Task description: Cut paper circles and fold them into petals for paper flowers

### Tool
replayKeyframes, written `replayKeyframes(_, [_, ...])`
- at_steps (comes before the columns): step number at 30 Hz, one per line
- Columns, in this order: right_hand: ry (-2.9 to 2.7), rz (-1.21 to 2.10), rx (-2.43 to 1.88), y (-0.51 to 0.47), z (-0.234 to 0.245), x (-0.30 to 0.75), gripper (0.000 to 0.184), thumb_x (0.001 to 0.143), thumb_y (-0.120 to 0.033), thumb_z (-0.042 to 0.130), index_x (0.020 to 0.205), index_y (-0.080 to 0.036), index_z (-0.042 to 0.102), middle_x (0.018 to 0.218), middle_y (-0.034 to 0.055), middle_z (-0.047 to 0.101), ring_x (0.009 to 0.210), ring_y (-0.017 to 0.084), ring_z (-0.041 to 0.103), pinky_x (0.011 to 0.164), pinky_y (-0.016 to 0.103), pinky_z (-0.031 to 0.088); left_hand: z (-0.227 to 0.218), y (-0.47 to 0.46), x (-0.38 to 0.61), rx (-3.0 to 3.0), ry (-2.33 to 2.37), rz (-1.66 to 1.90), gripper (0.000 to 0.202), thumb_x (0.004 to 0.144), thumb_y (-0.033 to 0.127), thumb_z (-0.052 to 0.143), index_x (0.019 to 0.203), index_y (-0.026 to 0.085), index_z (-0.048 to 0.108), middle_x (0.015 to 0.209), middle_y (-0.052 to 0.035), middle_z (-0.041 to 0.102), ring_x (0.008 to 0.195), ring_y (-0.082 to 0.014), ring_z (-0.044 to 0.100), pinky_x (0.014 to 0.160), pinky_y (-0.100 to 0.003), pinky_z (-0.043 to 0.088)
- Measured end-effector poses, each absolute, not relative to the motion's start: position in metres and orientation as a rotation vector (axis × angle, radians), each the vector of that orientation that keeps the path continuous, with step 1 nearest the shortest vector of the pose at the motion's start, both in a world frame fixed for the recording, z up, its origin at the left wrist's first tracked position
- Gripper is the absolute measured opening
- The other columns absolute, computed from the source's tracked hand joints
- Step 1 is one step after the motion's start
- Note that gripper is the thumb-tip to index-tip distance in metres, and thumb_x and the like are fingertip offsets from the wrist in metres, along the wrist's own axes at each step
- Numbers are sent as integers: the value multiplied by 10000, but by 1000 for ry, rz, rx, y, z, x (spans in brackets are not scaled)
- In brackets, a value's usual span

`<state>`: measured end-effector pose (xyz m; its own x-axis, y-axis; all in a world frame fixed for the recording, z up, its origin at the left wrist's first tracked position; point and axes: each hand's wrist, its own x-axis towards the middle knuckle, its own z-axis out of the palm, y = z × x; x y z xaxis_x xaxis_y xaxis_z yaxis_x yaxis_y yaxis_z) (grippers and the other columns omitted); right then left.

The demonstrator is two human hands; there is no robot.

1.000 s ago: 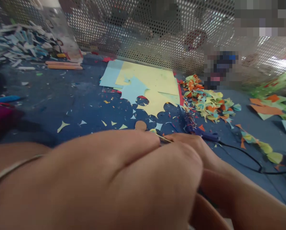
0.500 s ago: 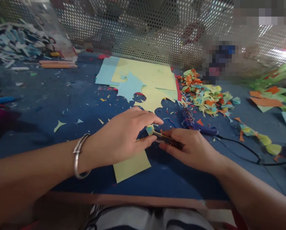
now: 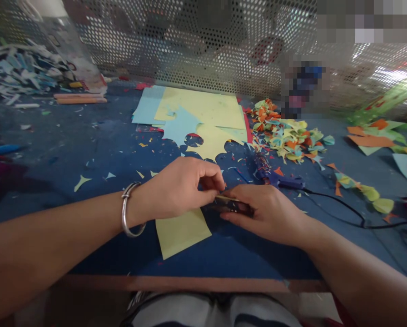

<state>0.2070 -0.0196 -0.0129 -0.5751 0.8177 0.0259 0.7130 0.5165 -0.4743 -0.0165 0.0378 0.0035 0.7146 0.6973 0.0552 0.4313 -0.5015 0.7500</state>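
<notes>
My left hand (image 3: 185,188), with a silver bangle at the wrist, is closed in a pinch at the left end of a dark, narrow tool. What its fingertips hold is hidden. My right hand (image 3: 266,206) is wrapped round that dark narrow tool (image 3: 234,205), which has a pale strip along its top; its kind is unclear. Below my left hand lies a yellow paper piece (image 3: 183,234) on the blue tabletop. Cut yellow paper (image 3: 208,141) and blue paper (image 3: 181,122) with rounded cut-outs lie just beyond my hands.
A blue-purple glue gun (image 3: 285,180) with a black cord (image 3: 343,204) lies right of my hands. Behind it is a pile of coloured paper pieces (image 3: 288,138). A clear bottle (image 3: 77,54), orange sticks (image 3: 81,100) and paper strips (image 3: 19,72) sit back left, before a perforated metal panel (image 3: 176,41).
My left fingers have closed at the tool's end. The small blue-and-yellow paper piece seen between them earlier is now out of sight. The whole view has shifted slightly.
</notes>
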Motion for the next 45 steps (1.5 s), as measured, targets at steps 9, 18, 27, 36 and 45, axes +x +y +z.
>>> replayKeyframes(9, [-2501, 502, -1271, -19, -13, 211, 357, 928, -475, 692, 1105, -165, 703, 893, 70, 739, 772, 191, 685, 677, 279, 505, -4, 44, -23, 1810, 972, 791, 135, 850, 293, 736, 889, 177, 677, 820, -7, 738, 715, -111, 675, 685, -215, 532])
replayKeyframes(18, [-2004, 636, -1299, -20, -6, 207, 166, 968, -324, 651, 1016, -194, 743, 837, 35, 725, 721, 149, 665, 679, 253, 542, -9, 32, -16, 1599, 899, 777, 161, 812, 264, 784, 854, 162, 667, 731, 6, 696, 652, -103, 647, 611, -206, 515])
replayKeyframes(27, [-1929, 724, -1313, -22, 3, 207, 205, 981, -259, 611, 821, -190, 719, 724, 9, 684, 596, 116, 598, 564, 234, 467, -7, 23, -12, 1386, 657, 595, 93, 908, 181, 674, 998, 160, 665, 841, -20, 767, 805, -126, 740, 764, -239, 595])
replayKeyframes(36, [-1823, 973, -1312, -18, -7, 206, 188, 975, -268, 616, 852, -169, 716, 694, -18, 647, 553, 80, 582, 500, 189, 431, -15, 21, -8, 1536, 665, 667, 123, 887, 112, 665, 994, 165, 694, 941, -19, 757, 881, -115, 727, 825, -216, 579])
replayKeyframes(45, [-1667, 963, -1377, -17, -6, 199, 192, 938, -330, 677, 836, -176, 728, 596, -44, 620, 468, 72, 496, 455, 198, 410, -18, 19, -4, 1353, 728, 668, 198, 843, 218, 755, 917, 188, 575, 894, -15, 745, 822, -137, 708, 759, -261, 556])
